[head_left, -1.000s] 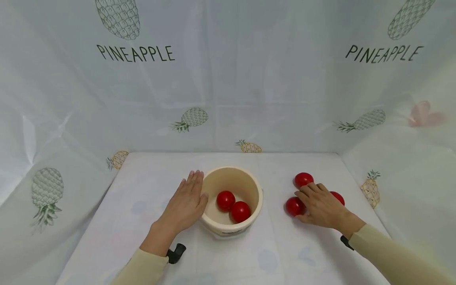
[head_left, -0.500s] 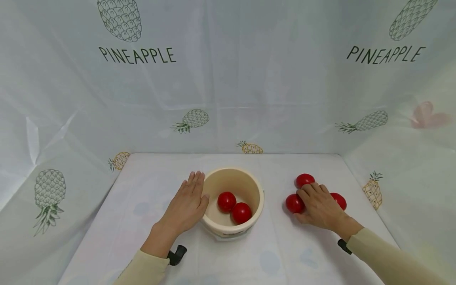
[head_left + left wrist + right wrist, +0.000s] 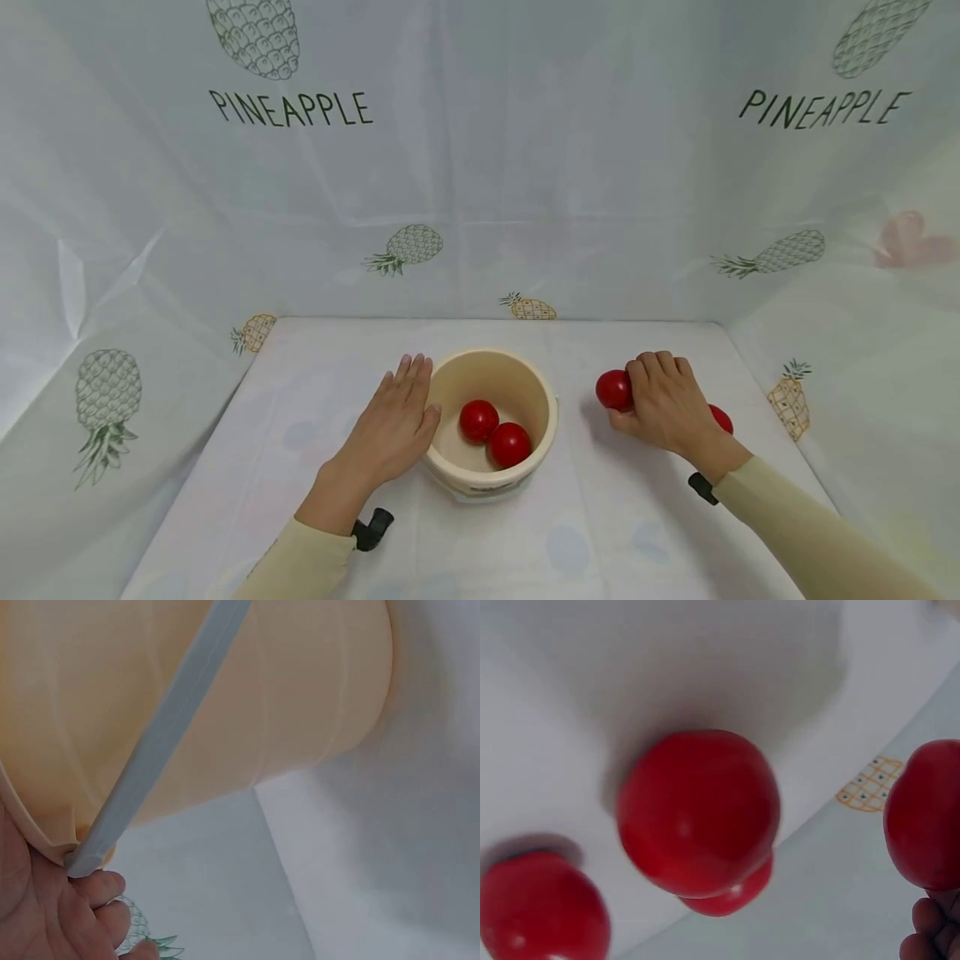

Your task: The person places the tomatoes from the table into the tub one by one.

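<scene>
A cream bucket (image 3: 540,417) stands on the table, with two red balls (image 3: 478,421) inside. My left hand (image 3: 393,425) lies against the left of its rim, fingers straight. In the left wrist view that hand's fingertips (image 3: 112,919) show beside the end of the grey bucket handle (image 3: 161,742). My right hand (image 3: 667,404) grips a red ball (image 3: 613,389) between thumb and fingers, to the right of the bucket. The held ball (image 3: 930,817) is at the right edge of the right wrist view. Another red ball (image 3: 722,418) shows partly behind the wrist.
In the right wrist view, loose red balls lie on the table: one in the middle (image 3: 697,814), one partly hidden behind it (image 3: 735,892), and one at the lower left (image 3: 544,907). A pineapple-printed sheet (image 3: 600,183) hangs behind the white tabletop (image 3: 337,350).
My right hand has closed on the front-left ball and carried it up and away from me. The back ball is now hidden in the head view. My left hand keeps its place.
</scene>
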Tool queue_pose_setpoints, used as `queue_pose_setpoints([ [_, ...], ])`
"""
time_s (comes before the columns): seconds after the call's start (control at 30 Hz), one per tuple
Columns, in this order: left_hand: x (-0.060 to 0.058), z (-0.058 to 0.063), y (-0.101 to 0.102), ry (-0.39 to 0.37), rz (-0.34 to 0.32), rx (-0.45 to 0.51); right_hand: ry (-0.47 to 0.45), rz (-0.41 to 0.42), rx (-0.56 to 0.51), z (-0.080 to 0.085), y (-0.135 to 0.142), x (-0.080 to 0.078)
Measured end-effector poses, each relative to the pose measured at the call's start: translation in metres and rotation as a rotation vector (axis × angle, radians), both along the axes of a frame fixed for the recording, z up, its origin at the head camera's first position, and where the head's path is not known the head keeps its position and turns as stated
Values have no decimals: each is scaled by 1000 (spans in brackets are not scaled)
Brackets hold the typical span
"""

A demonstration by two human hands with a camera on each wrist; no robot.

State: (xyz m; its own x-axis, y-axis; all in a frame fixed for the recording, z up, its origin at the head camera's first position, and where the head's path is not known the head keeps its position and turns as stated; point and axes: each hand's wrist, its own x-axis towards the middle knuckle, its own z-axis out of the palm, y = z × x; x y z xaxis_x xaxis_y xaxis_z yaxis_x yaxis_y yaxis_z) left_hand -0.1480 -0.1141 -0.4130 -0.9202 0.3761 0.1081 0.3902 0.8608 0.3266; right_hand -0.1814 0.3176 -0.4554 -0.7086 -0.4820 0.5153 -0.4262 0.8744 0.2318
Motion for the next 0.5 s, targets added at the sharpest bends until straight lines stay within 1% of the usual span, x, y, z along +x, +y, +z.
queue_pose_setpoints([
  [0.2,0,4,-1,10,-13,-23,-17,-3,-21,15,-14,-8],
  [0.4,1,6,0,1,-7,-48,5,29,-43,31,-30,-13],
  [0.5,2,5,-1,5,-2,-59,10,29,-53,42,-41,-15],
])
